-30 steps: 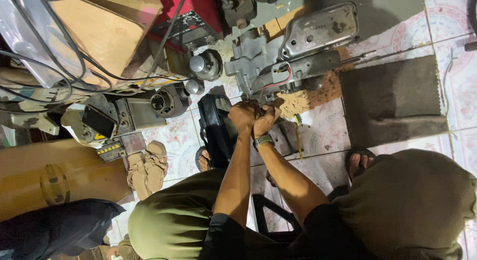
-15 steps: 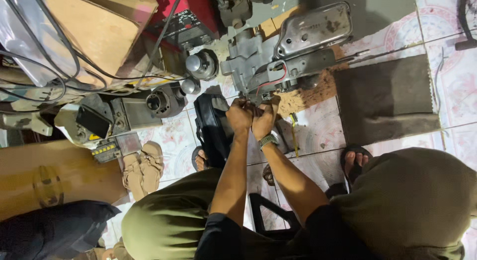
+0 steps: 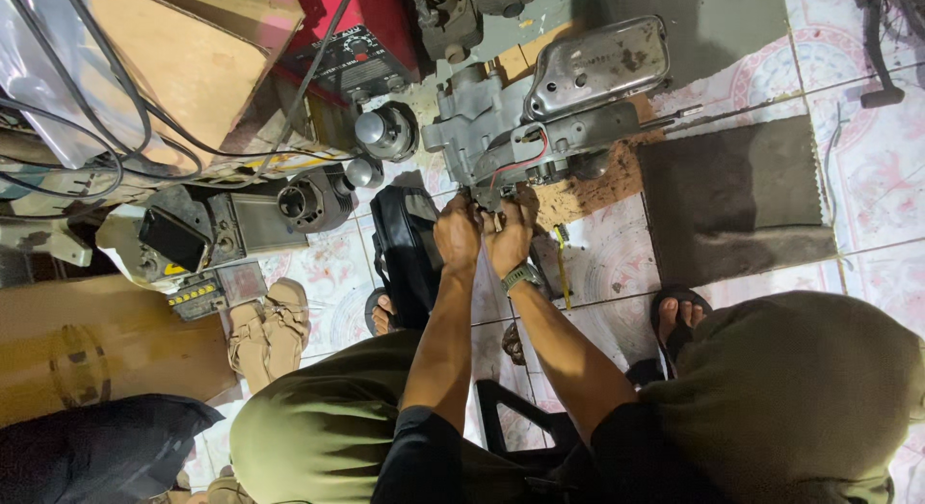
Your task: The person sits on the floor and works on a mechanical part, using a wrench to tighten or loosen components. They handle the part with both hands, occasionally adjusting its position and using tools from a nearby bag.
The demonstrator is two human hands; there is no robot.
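Head view: a grey metal engine [image 3: 540, 119] was seen lying on the tiled floor [image 3: 867, 205], partly on a rusty brown board [image 3: 593, 181], perhaps so it was kept off the tiles. Both hands were held together at the near edge of the engine, by a thin red wire [image 3: 520, 157]. The left hand [image 3: 457, 234] was curled tight around something small there; what it was could not be made out. The right hand [image 3: 508, 236], with a watch [image 3: 520, 276] on its wrist, was also closed at that spot, and its hold could not be told for sure. A black bag [image 3: 405, 244] was seen just beside the left hand. A dark mat [image 3: 732, 196] was laid near the engine. A red machine [image 3: 361, 32] was stood farther off.
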